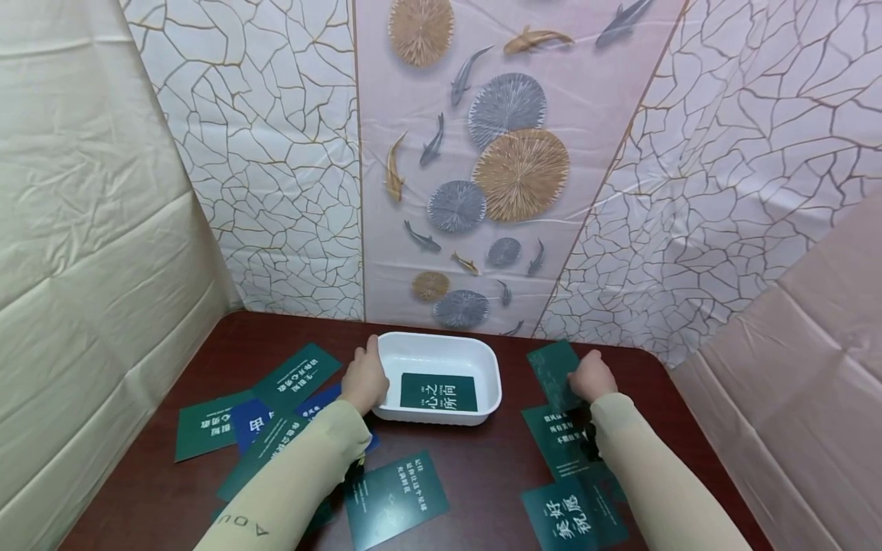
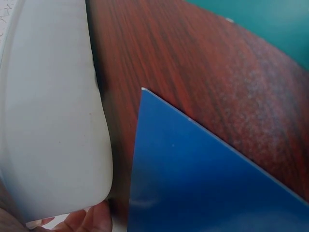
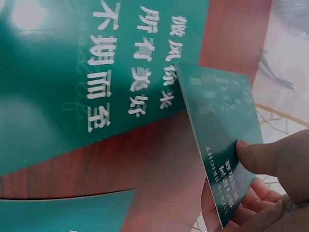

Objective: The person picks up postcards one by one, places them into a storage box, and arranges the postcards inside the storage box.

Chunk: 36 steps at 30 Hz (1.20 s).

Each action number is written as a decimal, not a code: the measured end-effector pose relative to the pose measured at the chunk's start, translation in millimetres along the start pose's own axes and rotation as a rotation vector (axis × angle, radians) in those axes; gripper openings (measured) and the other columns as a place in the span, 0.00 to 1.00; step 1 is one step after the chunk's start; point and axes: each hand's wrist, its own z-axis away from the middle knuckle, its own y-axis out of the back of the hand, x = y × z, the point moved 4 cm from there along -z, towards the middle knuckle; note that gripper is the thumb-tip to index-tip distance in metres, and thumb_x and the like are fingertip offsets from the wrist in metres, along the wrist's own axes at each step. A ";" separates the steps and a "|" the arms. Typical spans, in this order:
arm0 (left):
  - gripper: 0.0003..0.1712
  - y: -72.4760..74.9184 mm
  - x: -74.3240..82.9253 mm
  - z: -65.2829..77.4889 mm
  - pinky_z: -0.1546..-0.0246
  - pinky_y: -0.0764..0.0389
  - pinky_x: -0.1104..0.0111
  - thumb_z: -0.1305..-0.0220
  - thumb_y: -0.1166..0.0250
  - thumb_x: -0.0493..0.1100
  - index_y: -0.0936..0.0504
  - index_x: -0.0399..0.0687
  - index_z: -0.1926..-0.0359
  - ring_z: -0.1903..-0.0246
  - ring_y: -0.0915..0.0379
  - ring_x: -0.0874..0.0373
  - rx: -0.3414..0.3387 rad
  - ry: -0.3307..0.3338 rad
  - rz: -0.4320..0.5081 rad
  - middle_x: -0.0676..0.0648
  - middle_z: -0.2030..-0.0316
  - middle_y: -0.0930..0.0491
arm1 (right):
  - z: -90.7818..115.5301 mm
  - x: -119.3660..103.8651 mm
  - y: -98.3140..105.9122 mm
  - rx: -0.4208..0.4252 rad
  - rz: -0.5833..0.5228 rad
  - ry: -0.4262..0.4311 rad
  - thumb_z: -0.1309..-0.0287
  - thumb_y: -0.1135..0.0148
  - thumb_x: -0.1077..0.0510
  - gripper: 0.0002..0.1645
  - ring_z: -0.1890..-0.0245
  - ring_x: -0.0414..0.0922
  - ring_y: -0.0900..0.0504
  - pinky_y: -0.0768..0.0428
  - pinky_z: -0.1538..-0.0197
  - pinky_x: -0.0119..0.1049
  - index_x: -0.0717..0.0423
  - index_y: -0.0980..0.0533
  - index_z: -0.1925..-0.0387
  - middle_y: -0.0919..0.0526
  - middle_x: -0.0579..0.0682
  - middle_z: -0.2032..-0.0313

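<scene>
My left hand (image 1: 365, 376) grips the left side of a white rectangular plastic tub (image 1: 491, 379), and its fingertips (image 2: 100, 215) show at the tub's corner in the left wrist view. Inside the tub lies a dark green card (image 1: 439, 392) with white characters. On the right, my right hand (image 1: 594, 376) pinches another green card (image 1: 551, 369) by its edge. The right wrist view has this held card (image 3: 219, 116) tilted between the thumb on its face and the fingers behind. Below it, a green printed card (image 3: 116, 72) lies on the table.
Several green cards (image 1: 298, 377) and blue cards (image 1: 251, 422) overlap on the left of the dark red wooden table (image 1: 482, 474). A green card (image 1: 396, 497) lies near the front middle, and more cards (image 1: 561, 514) overlap at the right. Patterned cloth (image 1: 455, 153) hangs behind.
</scene>
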 end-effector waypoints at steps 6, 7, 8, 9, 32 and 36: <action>0.51 0.9 -0.2 0.5 0.54 0.24 0.46 0.45 0.35 0.31 0.53 0.47 0.26 0.55 0.27 0.41 -0.005 -0.003 0.006 0.32 0.43 0.36 | 3.8 -5.6 9.2 0.011 -0.027 0.067 0.34 0.54 0.64 0.19 0.56 0.62 0.24 0.23 0.58 0.52 0.75 0.41 0.48 0.27 0.72 0.56; 0.51 1.1 -0.2 0.6 0.54 0.24 0.46 0.44 0.35 0.31 0.53 0.47 0.26 0.55 0.27 0.41 -0.006 -0.003 0.006 0.32 0.43 0.36 | 4.1 -6.7 10.5 0.014 -0.025 0.075 0.34 0.54 0.64 0.18 0.56 0.61 0.24 0.23 0.58 0.52 0.74 0.41 0.49 0.27 0.71 0.57; 0.50 1.3 -0.2 0.7 0.54 0.24 0.46 0.44 0.35 0.31 0.53 0.47 0.26 0.54 0.27 0.41 -0.008 -0.002 0.007 0.32 0.43 0.36 | 4.2 -7.3 11.8 0.017 -0.021 0.082 0.34 0.54 0.64 0.18 0.57 0.61 0.24 0.23 0.59 0.51 0.74 0.40 0.49 0.26 0.71 0.57; 0.50 1.4 -0.2 0.7 0.54 0.24 0.46 0.44 0.35 0.31 0.53 0.47 0.26 0.54 0.27 0.41 -0.008 -0.002 0.007 0.32 0.43 0.36 | 4.3 -8.2 13.0 0.020 -0.017 0.083 0.34 0.54 0.64 0.17 0.58 0.60 0.24 0.23 0.59 0.51 0.74 0.40 0.49 0.26 0.70 0.58; 0.49 3.1 1.2 2.4 0.54 0.24 0.46 0.43 0.36 0.31 0.53 0.47 0.26 0.54 0.27 0.41 -0.006 -0.012 0.002 0.32 0.42 0.36 | 11.4 -47.0 34.2 0.146 -0.080 0.193 0.31 0.59 0.65 0.16 0.66 0.55 0.26 0.26 0.66 0.45 0.68 0.39 0.45 0.26 0.66 0.56; 0.49 2.8 0.9 2.5 0.54 0.24 0.46 0.43 0.35 0.31 0.53 0.47 0.26 0.54 0.27 0.41 -0.006 -0.014 0.005 0.32 0.42 0.36 | 12.9 -57.6 35.8 0.175 -0.058 0.186 0.29 0.59 0.64 0.14 0.70 0.53 0.27 0.28 0.69 0.43 0.66 0.37 0.46 0.26 0.62 0.62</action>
